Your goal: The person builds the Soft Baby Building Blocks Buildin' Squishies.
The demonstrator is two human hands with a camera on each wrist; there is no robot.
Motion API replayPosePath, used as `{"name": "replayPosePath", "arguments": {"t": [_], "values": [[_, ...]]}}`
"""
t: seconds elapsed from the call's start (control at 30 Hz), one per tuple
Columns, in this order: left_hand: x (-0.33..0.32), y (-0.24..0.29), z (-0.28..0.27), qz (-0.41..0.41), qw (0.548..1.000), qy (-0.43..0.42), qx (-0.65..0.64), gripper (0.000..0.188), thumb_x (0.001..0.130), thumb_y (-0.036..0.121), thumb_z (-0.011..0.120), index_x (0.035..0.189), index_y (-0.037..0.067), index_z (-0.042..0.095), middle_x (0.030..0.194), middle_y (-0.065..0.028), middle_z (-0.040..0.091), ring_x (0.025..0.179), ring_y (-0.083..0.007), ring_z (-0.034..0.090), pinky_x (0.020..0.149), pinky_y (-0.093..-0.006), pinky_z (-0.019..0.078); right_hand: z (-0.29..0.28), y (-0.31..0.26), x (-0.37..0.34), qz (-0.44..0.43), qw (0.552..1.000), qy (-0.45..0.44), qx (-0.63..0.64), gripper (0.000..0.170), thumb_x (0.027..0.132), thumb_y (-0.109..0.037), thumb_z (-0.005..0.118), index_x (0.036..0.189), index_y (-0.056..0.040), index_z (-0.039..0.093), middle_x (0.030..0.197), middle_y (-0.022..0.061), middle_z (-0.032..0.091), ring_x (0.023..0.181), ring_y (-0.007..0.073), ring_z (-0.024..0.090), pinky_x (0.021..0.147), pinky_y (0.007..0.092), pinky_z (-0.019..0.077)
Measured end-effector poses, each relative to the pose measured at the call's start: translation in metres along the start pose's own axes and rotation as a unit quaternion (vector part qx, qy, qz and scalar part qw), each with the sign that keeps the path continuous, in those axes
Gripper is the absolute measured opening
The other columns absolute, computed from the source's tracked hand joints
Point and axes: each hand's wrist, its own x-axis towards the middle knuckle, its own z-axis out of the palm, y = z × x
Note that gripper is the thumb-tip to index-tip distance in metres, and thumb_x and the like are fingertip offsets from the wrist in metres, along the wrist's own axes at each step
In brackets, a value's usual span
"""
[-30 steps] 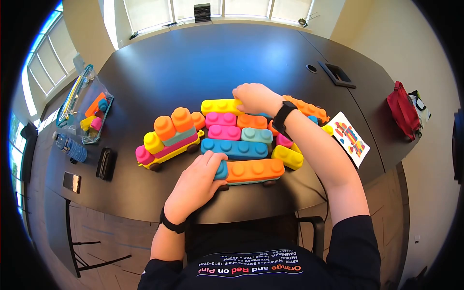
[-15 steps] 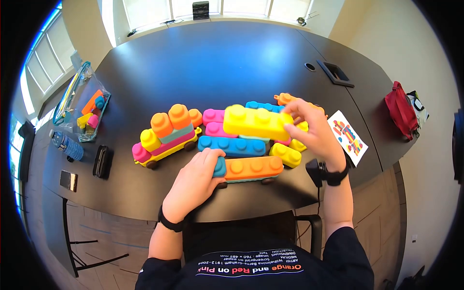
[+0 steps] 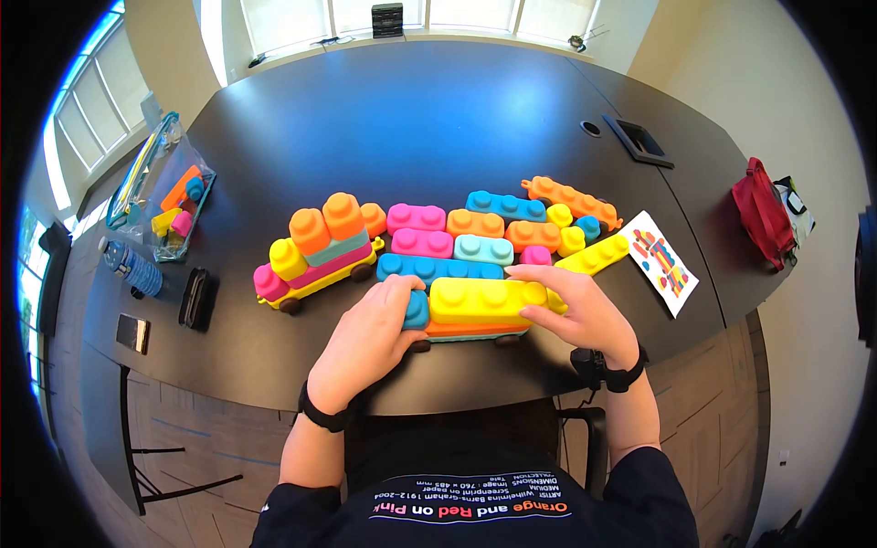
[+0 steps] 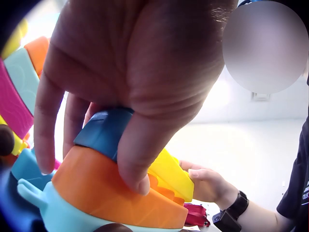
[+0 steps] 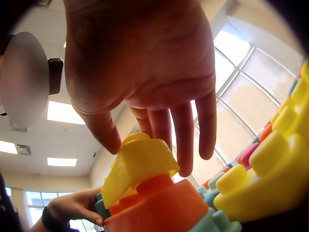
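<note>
My left hand (image 3: 361,352) grips the near car at its left end, around a small blue block (image 3: 416,310). The fingers and thumb of my right hand (image 3: 585,315) pinch the right end of a long yellow block (image 3: 484,300). That block lies over the car's long orange block (image 3: 475,329), to the right of the blue one. In the left wrist view the yellow block (image 4: 173,178) is tilted on the studs of the orange block (image 4: 104,186). The right wrist view shows the yellow block (image 5: 140,162) with orange studs visible beneath it.
A loaded yellow-based car (image 3: 320,283) stands at the left. Several loose blocks lie beyond the hands, with an orange car base (image 3: 571,199) behind. Around them are a picture sheet (image 3: 662,265), water bottle (image 3: 132,265), clear bag (image 3: 137,205) and red bag (image 3: 763,210).
My right hand has reached to the back, picked up the long yellow block and brought it down over the near car's orange block. My left hand has kept its hold.
</note>
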Motion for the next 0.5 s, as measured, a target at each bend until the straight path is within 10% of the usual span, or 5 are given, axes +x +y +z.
{"name": "replayPosePath", "arguments": {"t": [0.5], "values": [[0.0047, 0.0102, 0.0002, -0.031, 0.999, -0.023, 0.012, 0.059, 0.083, 0.004, 0.083, 0.132, 0.003, 0.052, 0.122, -0.0203, 0.061, 0.116, -0.0444, 0.060, 0.097, -0.0469, 0.0503, 0.0040, -0.0021, 0.0039, -0.021, 0.998, -0.049, -0.020, 0.041, 0.092, -0.015, 0.078, 0.131, -0.0060, 0.070, 0.112, 0.0159, 0.072, 0.099, 0.0356, 0.071, 0.087, 0.0426, 0.0571]]}}
